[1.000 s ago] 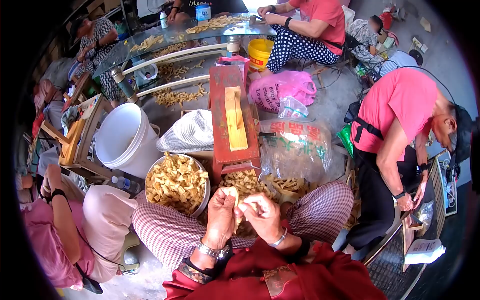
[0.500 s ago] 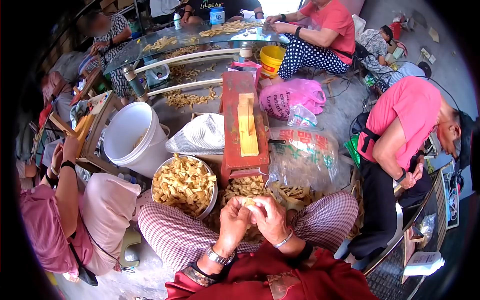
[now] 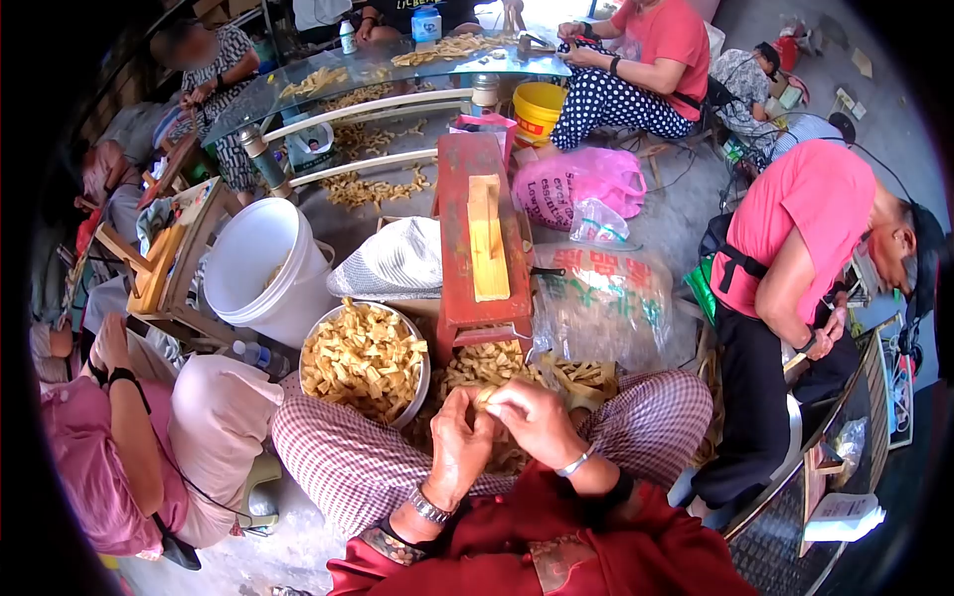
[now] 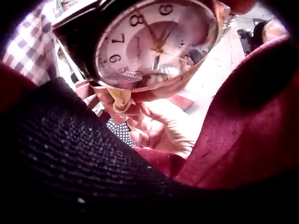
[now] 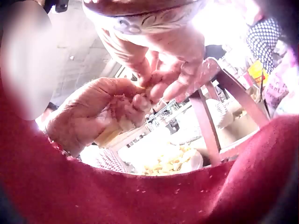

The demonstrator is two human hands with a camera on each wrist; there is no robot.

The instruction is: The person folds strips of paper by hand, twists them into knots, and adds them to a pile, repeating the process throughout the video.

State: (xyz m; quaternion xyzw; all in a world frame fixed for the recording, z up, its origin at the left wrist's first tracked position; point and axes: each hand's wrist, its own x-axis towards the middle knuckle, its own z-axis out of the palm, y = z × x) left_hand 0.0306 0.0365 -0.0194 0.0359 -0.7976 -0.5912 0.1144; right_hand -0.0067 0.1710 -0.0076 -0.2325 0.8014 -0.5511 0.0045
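In the head view, both hands meet over the lap, in front of a red wooden bench (image 3: pixel 457 228). The left hand (image 3: pixel 458 442) pinches a small pale yellow strip (image 3: pixel 484 398), mostly covered by fingers. Fingertips of the right hand (image 3: pixel 537 422) pinch the same strip from the other side. In the left wrist view a folded, cream-coloured end of the strip (image 4: pixel 122 100) shows below a wristwatch (image 4: pixel 156 44). The right wrist view shows the two hands' fingertips together. Similar yellow pieces (image 3: pixel 360 360) fill a round bowl (image 3: pixel 425 372) to the left of the hands.
On the bench lies a yellow wooden block (image 3: pixel 490 273) with an upright part. More pieces (image 3: pixel 477 363) lie beneath its near end. A white bucket (image 3: pixel 253 258) stands left; a clear plastic bag (image 3: pixel 606 318) lies right. A person in pink (image 3: pixel 795 219) bends over at the right.
The strip stood upright in the left hand with the right hand's fingers beside it; then both hands closed in around it. Now the hands sit slightly higher and further left, still holding it.
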